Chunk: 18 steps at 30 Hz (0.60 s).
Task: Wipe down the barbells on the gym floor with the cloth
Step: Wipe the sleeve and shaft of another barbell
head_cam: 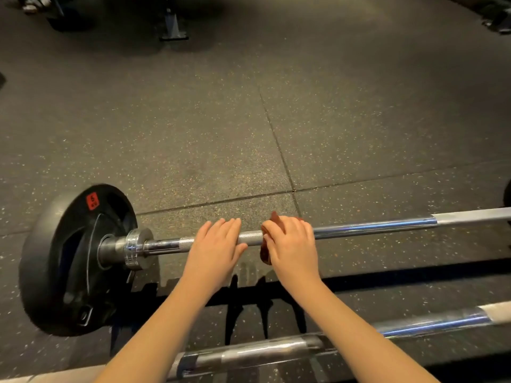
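Observation:
A chrome barbell (373,226) lies across the rubber gym floor, with a black weight plate (69,261) on its left end. My left hand (215,246) rests on the bar with straight fingers laid over it, just right of the collar. My right hand (293,244) grips a brown-red cloth (265,254) wrapped round the bar beside the left hand; most of the cloth is hidden under the fingers. A second bare barbell (276,352) lies nearer to me, parallel to the first, partly behind my forearms.
Speckled dark rubber floor tiles (221,134) stretch ahead. A metal equipment foot (174,26) stands at the far top, dark gear sits in the top corners, and another plate's edge (507,193) shows at the right border.

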### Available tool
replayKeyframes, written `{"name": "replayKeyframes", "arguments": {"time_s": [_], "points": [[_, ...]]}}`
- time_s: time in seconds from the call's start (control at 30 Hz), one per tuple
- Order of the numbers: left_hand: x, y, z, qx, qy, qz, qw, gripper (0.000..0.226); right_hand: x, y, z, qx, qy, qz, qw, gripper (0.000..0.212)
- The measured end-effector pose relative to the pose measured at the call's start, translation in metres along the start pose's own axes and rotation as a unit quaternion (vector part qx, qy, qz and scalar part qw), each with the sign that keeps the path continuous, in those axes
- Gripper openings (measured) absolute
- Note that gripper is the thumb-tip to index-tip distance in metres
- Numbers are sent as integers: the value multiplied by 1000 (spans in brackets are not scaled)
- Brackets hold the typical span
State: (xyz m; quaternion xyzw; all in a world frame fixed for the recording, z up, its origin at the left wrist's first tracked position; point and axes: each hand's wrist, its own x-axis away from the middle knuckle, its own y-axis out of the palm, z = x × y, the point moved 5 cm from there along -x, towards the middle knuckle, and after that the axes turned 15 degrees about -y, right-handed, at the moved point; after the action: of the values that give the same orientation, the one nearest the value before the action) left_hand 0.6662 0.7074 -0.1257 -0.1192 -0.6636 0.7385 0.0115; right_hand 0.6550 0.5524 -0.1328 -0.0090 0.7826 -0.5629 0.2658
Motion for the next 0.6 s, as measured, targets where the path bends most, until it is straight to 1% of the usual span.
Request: {"name": "replayKeyframes", "arguments": {"time_s": [0.07,0.1,0.2,0.27,0.3,0.33,0.4,0.47,0.53,0.6], "points": [[-4,3,1,8,-6,-12,1000,50,1,-8,16,12,-50,-21,998,25],[-3,4,-1,10,-9,-8,1000,49,4,-15,30,24,-44,-21,999,26],[2,6,-2,-4,-24,9,1000,48,20,-34,67,48,65,8,997,31],[2,9,0,-11,-38,4,999,48,22,-29,57,50,123,18,991,33],[2,10,1,-9,-41,1,999,48,18,-21,43,42,130,15,991,32],[2,10,2,-9,-41,1,999,48,13,-12,24,32,113,12,993,31],[1,9,2,-14,-39,3,999,48,7,4,-6,10,41,-3,999,29],[0,7,2,-12,-34,-5,999,47,1,3,0,5,-18,-26,999,30],[1,6,0,-7,-28,-5,1000,47,4,-8,20,18,-26,-47,998,28],[2,6,0,-5,-35,-7,999,46,13,-19,42,36,15,-44,998,27]]}}
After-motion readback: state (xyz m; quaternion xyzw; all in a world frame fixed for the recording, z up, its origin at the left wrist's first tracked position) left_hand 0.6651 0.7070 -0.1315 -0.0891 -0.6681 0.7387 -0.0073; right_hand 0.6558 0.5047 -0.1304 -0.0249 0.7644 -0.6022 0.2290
